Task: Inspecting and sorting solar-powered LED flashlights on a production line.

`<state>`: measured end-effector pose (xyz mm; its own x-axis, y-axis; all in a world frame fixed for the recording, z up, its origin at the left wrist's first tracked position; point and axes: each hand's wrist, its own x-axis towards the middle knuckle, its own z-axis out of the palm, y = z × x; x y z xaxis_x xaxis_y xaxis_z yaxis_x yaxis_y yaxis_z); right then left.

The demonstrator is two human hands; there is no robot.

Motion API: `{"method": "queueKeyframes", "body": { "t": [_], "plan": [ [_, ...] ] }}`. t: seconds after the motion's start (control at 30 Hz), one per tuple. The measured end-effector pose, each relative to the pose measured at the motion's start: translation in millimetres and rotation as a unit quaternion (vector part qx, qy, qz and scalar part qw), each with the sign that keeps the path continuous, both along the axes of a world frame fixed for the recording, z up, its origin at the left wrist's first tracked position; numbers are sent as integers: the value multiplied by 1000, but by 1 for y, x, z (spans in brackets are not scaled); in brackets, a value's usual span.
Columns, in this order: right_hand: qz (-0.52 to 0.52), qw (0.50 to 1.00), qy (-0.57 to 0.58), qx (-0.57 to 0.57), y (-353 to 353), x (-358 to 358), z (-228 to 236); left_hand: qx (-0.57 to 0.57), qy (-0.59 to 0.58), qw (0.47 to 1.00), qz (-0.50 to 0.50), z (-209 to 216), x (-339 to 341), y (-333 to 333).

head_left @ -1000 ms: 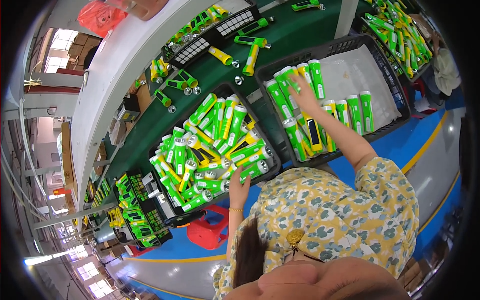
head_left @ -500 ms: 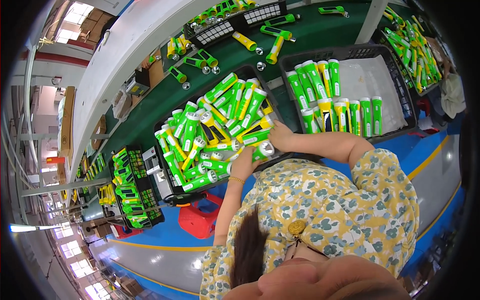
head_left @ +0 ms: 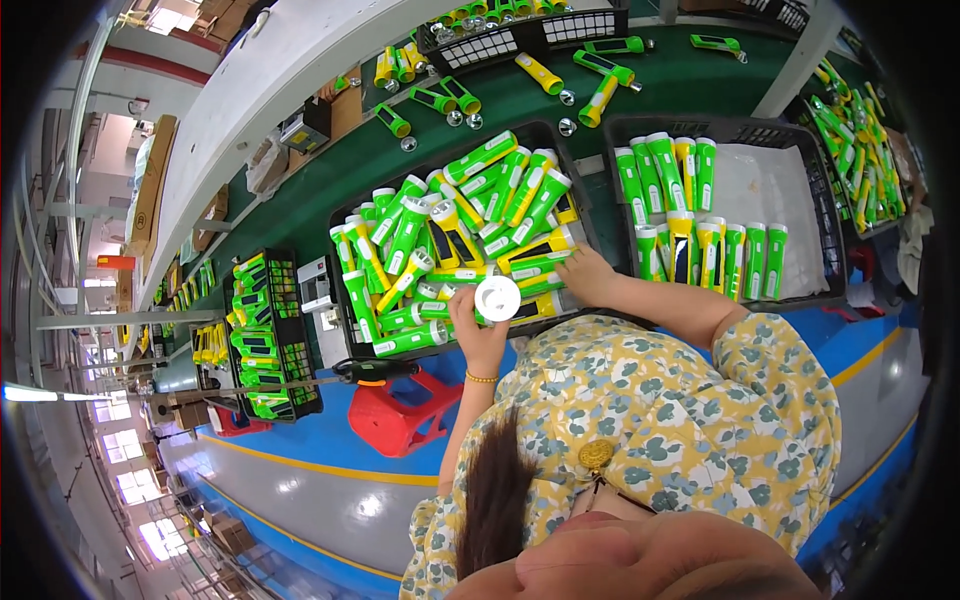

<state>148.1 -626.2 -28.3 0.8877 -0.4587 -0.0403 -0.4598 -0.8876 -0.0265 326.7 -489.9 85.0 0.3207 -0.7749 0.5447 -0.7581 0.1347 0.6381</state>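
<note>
Here, left hand (head_left: 480, 331) clasps a flashlight (head_left: 497, 299); whether right hand (head_left: 587, 277) grips, I cannot tell.

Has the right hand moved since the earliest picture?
Yes: judged against the paper-lined crate, the right hand has moved left, from over it to beyond its left side.

From my end, I have both hands out in front of the torso (head_left: 690, 400), near each other but apart. My left hand (head_left: 478, 328) is closed in a grip, fingers curled, and the left forearm (head_left: 462, 425) runs steeply up to it. I hold the right hand (head_left: 588, 275) with its back toward the camera, fingers pointing leftward; their closure is unclear to me. The right forearm (head_left: 668, 302) reaches inward from a bent elbow.
</note>
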Motion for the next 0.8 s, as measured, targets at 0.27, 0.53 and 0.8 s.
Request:
{"method": "queueKeyframes", "body": {
  "t": [0.27,0.53,0.8],
  "plan": [
    [-44,958,-179,221,4,6,74,-17,175,984,8,-14,1,18],
    [-111,554,-613,553,2,8,118,13,582,812,-32,12,-3,5],
    [-172,275,-369,871,28,14,116,64,753,644,-115,19,-6,-7]
  ]
}}
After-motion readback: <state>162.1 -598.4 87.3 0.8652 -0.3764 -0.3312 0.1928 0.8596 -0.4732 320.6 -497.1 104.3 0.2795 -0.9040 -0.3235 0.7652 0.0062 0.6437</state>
